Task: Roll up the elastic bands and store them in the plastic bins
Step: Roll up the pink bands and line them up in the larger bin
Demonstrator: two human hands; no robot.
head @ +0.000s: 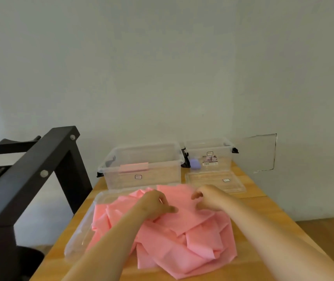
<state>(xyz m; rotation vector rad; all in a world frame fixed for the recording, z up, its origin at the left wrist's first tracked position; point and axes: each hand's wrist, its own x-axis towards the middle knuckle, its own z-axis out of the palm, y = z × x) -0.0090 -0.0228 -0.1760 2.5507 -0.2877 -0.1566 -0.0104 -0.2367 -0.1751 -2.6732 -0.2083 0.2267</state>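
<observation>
A loose heap of pink elastic bands (pixel 182 236) lies on the wooden table (pixel 263 209) in front of me. My left hand (pixel 157 203) rests on top of the heap, its fingers curled into a fold of band and the thumb pointing right. My right hand (pixel 208 197) hovers just over the heap's far side, fingers loosely curled with nothing visible between them. Behind the heap stands a clear plastic bin (pixel 111 169) with one rolled pink band (pixel 133 167) inside. A second clear bin (pixel 222 159) at the back right holds a purple roll (pixel 194 163).
One clear lid (pixel 81 232) lies under the heap's left side. Another lid (pixel 216 181) lies in front of the right bin. A black metal frame (pixel 30 179) rises at the left beside the table edge. The wall stands close behind the bins.
</observation>
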